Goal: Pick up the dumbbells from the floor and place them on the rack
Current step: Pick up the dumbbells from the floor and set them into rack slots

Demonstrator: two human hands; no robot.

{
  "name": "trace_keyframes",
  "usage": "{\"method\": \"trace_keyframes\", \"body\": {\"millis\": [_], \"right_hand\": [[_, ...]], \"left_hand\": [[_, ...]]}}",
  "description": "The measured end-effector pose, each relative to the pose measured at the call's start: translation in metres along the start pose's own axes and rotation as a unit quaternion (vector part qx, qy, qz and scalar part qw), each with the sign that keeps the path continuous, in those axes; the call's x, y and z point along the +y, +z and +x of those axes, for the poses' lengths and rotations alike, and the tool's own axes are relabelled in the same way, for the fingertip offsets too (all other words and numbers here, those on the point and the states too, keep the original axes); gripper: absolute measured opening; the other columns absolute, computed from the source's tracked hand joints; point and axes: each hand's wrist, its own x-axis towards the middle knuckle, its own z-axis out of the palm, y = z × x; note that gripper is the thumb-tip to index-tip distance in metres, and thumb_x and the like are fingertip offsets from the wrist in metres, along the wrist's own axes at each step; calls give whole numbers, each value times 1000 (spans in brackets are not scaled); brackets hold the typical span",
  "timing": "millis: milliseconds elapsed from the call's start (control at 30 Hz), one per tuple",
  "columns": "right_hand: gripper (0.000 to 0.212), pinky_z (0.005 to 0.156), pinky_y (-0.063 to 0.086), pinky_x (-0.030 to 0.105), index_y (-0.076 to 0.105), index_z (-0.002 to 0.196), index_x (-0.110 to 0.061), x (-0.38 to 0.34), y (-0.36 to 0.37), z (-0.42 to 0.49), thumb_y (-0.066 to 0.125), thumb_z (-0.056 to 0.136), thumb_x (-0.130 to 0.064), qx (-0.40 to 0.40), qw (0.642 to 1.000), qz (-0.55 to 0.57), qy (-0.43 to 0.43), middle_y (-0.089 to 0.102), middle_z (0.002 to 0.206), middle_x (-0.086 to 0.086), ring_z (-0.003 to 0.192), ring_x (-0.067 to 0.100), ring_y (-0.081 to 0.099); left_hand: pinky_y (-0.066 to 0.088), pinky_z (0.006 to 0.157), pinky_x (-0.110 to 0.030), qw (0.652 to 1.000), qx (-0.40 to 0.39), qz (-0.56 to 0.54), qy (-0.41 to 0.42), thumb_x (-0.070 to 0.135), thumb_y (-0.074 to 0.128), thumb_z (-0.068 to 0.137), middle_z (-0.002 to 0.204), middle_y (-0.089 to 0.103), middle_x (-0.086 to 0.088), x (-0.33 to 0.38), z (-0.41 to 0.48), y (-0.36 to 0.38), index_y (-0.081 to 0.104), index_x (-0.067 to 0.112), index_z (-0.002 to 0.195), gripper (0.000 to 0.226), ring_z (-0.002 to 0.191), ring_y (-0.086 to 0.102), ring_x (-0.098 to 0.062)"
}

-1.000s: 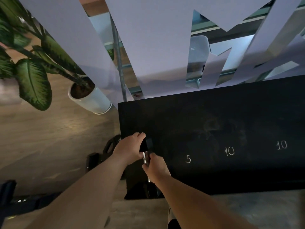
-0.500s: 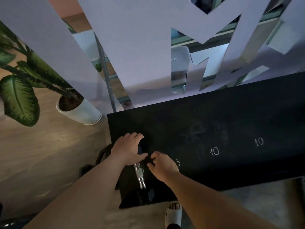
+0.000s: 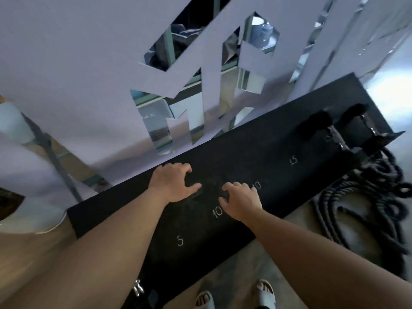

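Head view: left hand [image 3: 172, 186] and right hand [image 3: 242, 200] flat on matte black rack [image 3: 278, 139], fingers spread, empty. Knurled chrome-handled dumbbells [image 3: 334, 130] racked at far right; another dumbbell [image 3: 139, 288] low beside left forearm. Coiled braided rope [image 3: 365, 204] on floor.

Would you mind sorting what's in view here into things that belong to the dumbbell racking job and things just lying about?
Belongs to the job:
- black rack with chalked weight numbers
- dumbbells at its far right end
- dumbbell handle at the near left end
- left hand and right hand, over the rack

Just lying about:
- coiled black rope
- white plant pot
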Motion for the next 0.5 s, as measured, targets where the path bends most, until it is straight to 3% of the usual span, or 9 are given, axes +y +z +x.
{"method": "trace_keyframes", "body": {"millis": [500], "right_hand": [[51,104,40,45,50,143,-30,193,-112,-10,55,96,-51,85,990,47,102,60,136,-1,127,25,53]], "left_hand": [[53,90,-38,989,-1,27,146,73,62,87,127,64,7,221,116,-34,52,29,138,69,111,64,-17]]}}
